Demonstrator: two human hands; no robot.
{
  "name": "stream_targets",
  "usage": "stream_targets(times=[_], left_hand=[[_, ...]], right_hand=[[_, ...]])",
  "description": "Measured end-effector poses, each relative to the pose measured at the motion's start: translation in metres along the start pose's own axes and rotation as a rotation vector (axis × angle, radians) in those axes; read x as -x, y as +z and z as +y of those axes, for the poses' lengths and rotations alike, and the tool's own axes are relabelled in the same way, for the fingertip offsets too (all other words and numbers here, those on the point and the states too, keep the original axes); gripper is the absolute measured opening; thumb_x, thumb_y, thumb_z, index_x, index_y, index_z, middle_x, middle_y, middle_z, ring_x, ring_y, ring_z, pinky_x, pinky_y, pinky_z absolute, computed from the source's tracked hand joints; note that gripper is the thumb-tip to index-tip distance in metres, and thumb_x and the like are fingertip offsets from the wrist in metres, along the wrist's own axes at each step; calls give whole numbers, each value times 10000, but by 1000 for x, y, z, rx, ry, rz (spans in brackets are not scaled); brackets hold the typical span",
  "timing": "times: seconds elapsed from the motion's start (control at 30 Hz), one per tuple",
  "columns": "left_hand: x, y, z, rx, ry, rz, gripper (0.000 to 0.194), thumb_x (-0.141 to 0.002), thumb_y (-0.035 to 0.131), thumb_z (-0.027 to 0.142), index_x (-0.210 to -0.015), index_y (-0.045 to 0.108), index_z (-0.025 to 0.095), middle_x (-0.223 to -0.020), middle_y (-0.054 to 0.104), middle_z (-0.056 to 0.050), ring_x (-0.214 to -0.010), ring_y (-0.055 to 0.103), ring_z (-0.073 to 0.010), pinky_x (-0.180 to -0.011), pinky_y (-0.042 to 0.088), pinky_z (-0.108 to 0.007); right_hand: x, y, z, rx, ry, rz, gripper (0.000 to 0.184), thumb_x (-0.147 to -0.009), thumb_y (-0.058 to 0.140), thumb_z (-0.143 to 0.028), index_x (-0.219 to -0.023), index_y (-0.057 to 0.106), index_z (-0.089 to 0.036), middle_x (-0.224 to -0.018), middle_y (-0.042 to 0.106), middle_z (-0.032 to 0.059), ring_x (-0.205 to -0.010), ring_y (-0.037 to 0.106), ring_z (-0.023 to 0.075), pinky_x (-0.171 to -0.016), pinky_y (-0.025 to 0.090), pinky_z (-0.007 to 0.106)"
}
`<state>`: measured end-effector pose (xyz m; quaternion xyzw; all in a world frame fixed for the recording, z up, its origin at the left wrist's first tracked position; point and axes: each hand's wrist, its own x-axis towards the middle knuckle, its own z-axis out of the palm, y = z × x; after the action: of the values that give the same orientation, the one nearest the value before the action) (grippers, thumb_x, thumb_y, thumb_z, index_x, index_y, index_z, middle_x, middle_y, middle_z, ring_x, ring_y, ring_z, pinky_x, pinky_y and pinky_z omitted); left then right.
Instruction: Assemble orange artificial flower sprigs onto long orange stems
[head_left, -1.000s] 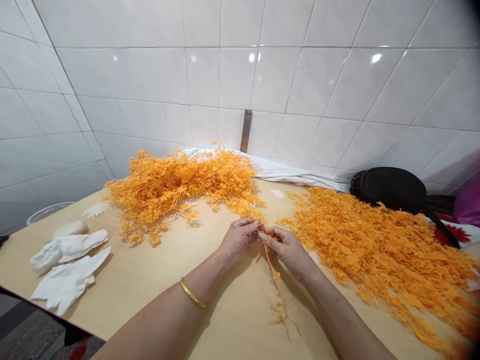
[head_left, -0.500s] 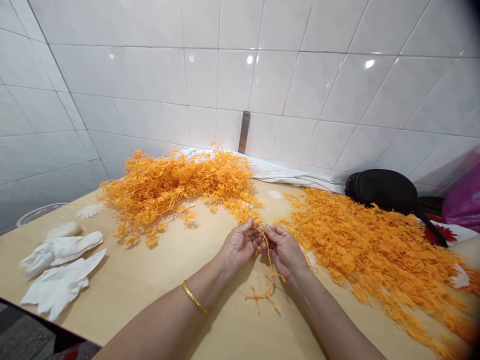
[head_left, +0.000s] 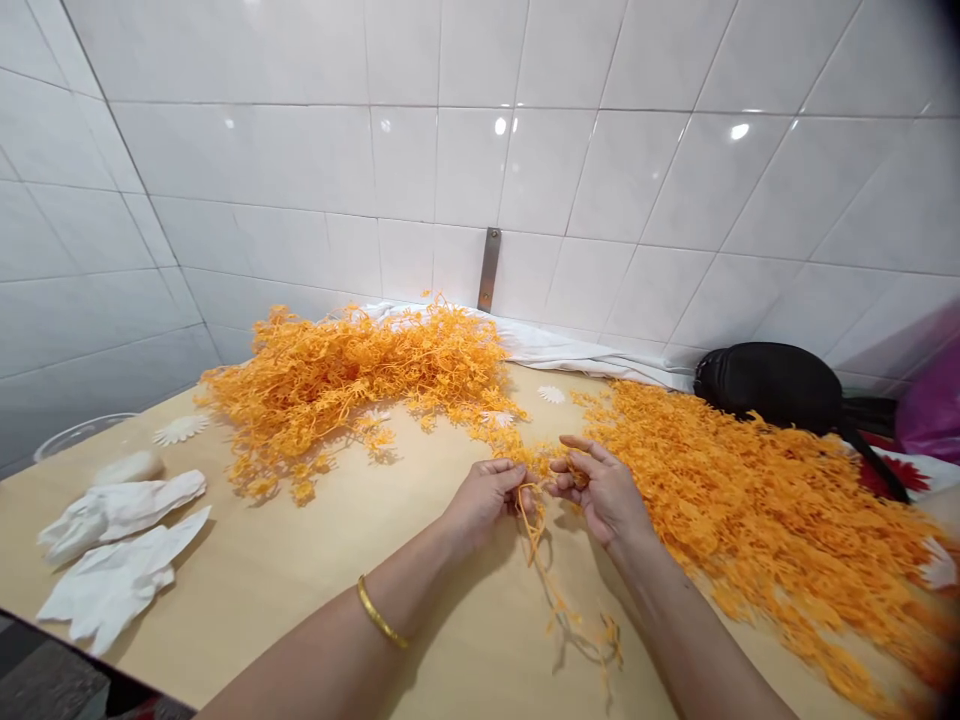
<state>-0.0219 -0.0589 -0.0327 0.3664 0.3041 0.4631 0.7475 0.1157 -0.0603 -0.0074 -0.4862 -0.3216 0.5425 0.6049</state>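
My left hand [head_left: 491,497] is closed in a pinch on a thin orange plastic stem [head_left: 534,545]. The stem's branched lower end trails toward me over the table. Just to the right is my right hand [head_left: 606,492], its fingers half curled and apart. Orange bits show between those fingers, but they seem to belong to the flower pieces behind. Loose orange plastic flower pieces [head_left: 517,443] lie just beyond both hands. A large heap of small orange pieces [head_left: 750,500] spreads beside my right hand.
A tangled pile of assembled orange sprays [head_left: 360,375] stands at the back left. White gloves [head_left: 120,580] lie at the left edge, near a clear plastic container [head_left: 82,435]. White petal pieces [head_left: 552,394] are scattered about. A black bag [head_left: 772,385] sits against the tiled wall [head_left: 420,160].
My right hand has come away from the left and opened, shifting slightly right. My left hand keeps the stem, whose lower end has swung rightward and closer to me.
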Motion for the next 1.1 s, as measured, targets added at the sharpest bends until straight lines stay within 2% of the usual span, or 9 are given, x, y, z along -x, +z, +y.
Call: stream_targets(times=[0.17,0.3,0.37,0.5,0.7,0.87,0.93,1.0,1.1], left_hand=[[2,0,1,-64,-15,-3,132,-711,559,208,-661,568,86,-494,529,-27,-427,492,-87,-506,385,-231],[4,1,-1,-92,-32,-71,184,-698,583,262,-630,557,93,-502,530,-31,-427,510,-101,-491,379,-240],[5,1,-3,-105,-26,-84,209,-689,592,282,-600,544,99,-492,520,-24,-417,507,-102,-467,367,-233],[4,2,-5,-129,-21,-126,215,-676,599,295,-592,551,104,-443,496,-6,-352,456,-87,-419,351,-228],[1,11,-4,-62,-28,-210,230,-636,635,317,-664,578,97,-426,508,-2,-361,501,-119,-434,375,-239],[15,17,1,-78,-46,-309,257,-630,636,344,-603,565,98,-399,489,-2,-368,504,-128,-434,382,-248],[17,17,1,-100,-34,-258,264,-625,636,354,-609,567,99,-394,478,3,-368,495,-121,-429,376,-243],[15,15,-2,-124,17,-108,265,-623,632,363,-620,563,107,-383,455,19,-360,476,-105,-419,359,-227],[8,11,-6,-200,89,90,249,-639,612,364,-619,551,123,-372,413,40,-351,456,-92,-407,333,-212]], right_hand=[[5,3,4,-11,29,-134,279,-587,644,-257,-837,573,-153,-534,501,-55,-386,404,43,-428,389,209],[8,7,10,179,-8,-365,323,-644,630,-380,-884,567,-174,-516,478,-60,-409,419,61,-412,324,199],[7,5,14,292,-86,-419,246,-678,598,-394,-760,566,-165,-494,468,-55,-418,413,65,-420,308,202],[0,2,22,315,-272,-212,332,-689,576,-397,-514,409,-169,-412,377,-76,-390,332,47,-404,264,191],[2,19,22,-13,-153,16,300,-627,599,-369,-548,370,-192,-398,364,-97,-346,309,43,-358,270,180],[-14,-9,-4,-131,-157,320,192,-708,484,-250,-562,377,-186,-391,319,-102,-327,306,33,-360,308,164],[-19,-23,-14,-126,-174,371,163,-714,461,-232,-578,386,-184,-412,346,-98,-328,315,29,-364,322,162],[-19,-28,-18,-86,-203,355,62,-678,496,-203,-645,449,-180,-508,474,-67,-352,359,32,-371,341,176],[-10,-19,-15,7,-223,184,182,-613,561,-182,-790,520,-183,-617,527,-48,-377,367,30,-376,334,184]])
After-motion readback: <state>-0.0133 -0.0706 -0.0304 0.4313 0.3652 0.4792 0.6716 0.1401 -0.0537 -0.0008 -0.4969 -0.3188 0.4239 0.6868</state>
